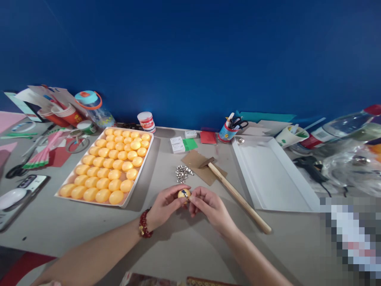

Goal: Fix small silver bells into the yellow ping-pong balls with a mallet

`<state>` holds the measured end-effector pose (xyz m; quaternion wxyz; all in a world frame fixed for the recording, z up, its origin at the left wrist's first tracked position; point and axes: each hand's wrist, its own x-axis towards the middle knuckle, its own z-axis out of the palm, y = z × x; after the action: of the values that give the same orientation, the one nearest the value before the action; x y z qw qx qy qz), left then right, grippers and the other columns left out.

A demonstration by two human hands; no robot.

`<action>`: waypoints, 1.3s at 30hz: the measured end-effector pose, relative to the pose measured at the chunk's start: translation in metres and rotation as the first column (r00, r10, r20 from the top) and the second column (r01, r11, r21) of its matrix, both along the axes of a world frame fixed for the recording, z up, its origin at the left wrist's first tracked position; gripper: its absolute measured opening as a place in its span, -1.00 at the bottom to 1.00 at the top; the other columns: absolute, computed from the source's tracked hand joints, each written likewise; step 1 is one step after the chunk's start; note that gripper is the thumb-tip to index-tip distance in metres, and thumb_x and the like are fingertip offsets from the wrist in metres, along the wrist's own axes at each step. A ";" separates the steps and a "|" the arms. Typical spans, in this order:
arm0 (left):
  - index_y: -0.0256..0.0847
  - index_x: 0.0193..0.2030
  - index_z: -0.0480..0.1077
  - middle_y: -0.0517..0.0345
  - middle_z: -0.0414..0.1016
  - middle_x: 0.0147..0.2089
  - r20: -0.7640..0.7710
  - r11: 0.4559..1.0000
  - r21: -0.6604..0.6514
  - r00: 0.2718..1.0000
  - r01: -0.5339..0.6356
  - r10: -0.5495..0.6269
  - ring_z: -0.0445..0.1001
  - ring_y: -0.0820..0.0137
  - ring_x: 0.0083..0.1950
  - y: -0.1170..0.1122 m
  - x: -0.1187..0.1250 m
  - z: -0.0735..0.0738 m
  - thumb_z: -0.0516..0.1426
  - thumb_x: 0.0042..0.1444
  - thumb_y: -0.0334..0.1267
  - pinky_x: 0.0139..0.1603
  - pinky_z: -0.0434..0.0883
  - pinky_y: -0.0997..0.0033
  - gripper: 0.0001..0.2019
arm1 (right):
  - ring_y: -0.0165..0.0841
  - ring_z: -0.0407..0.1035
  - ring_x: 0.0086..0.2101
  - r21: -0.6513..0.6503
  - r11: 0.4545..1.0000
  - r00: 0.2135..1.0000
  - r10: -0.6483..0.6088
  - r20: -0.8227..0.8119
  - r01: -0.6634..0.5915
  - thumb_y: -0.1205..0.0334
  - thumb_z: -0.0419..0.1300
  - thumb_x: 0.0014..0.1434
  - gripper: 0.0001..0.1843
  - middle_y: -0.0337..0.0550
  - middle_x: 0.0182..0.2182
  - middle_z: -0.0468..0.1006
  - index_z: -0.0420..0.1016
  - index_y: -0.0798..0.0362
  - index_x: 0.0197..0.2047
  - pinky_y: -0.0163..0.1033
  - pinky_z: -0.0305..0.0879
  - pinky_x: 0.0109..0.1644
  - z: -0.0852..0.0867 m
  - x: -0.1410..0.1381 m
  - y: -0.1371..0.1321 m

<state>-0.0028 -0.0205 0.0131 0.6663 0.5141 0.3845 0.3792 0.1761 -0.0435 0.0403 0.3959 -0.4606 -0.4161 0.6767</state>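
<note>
Ball (181, 194), yellow, sat clamped in the left hand (165, 204); the right hand (210, 205) met its edge (grip unclear). Light, steady support seemed best there.

No wording, brand or number legible. Marks seen, too small or blurred to read: dark print on white boxes (177, 147), toward the far edge of the surface (190, 248); label on red-and-white jar (147, 122), at that edge; gold marking on red paper cup (70, 114), far left corner; label on clear bottle (336, 126), far right corner.
</note>
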 end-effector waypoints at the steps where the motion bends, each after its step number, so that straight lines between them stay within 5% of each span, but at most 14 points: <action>1: -0.27 0.00 0.51 0.06 0.54 -0.25 0.002 1.000 0.001 1.000 -0.002 0.002 0.43 0.43 -0.36 0.000 0.000 0.000 0.24 0.11 -0.08 -0.30 0.44 0.43 -0.61 | -0.44 0.35 -0.54 0.003 1.000 1.000 -0.003 0.004 0.003 -0.10 0.28 0.13 -0.62 -0.26 -0.54 0.52 0.37 0.05 -0.39 -0.31 0.33 -0.37 0.000 0.000 0.000; 39: -0.29 0.00 0.50 0.10 0.50 -0.26 0.049 0.998 -0.049 0.998 0.028 -0.025 0.42 0.48 -0.38 0.000 -0.001 -0.005 0.24 0.12 -0.14 -0.33 0.45 0.49 -0.65 | -0.48 0.37 -0.55 0.007 1.000 1.000 0.026 -0.012 -0.026 -0.06 0.29 0.15 -0.63 -0.26 -0.55 0.52 0.36 0.07 -0.39 -0.36 0.30 -0.41 -0.006 0.003 0.002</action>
<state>-0.0037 -0.0202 0.0084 0.6930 0.4931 0.3709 0.3728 0.1790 -0.0417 0.0344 0.3911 -0.4500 -0.4218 0.6831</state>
